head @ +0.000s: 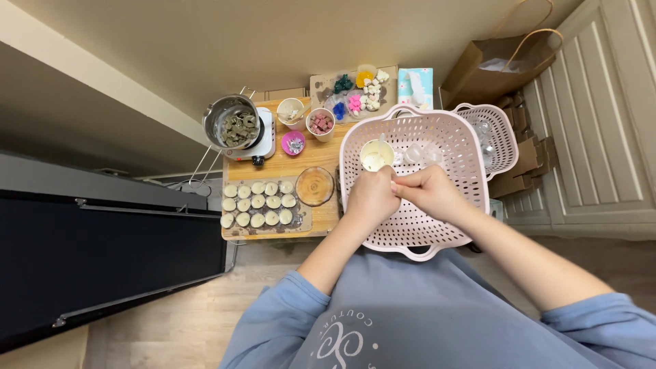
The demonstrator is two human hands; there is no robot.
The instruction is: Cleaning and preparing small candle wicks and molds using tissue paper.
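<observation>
Head view shows my left hand (371,197) and right hand (429,191) pinched together on something tiny I cannot make out, over the pink basket (447,140) by a little cup of white wax (376,154), so I think I am fiddling with it and must go gently

The fingertips of the left hand (372,197) and right hand (429,191) are pressed together, so whatever is pinched between them is concealed. The pink basket (456,147) floor is partly covered by both hands. Contents of the metal pot (232,124) are too small to identify.
</observation>
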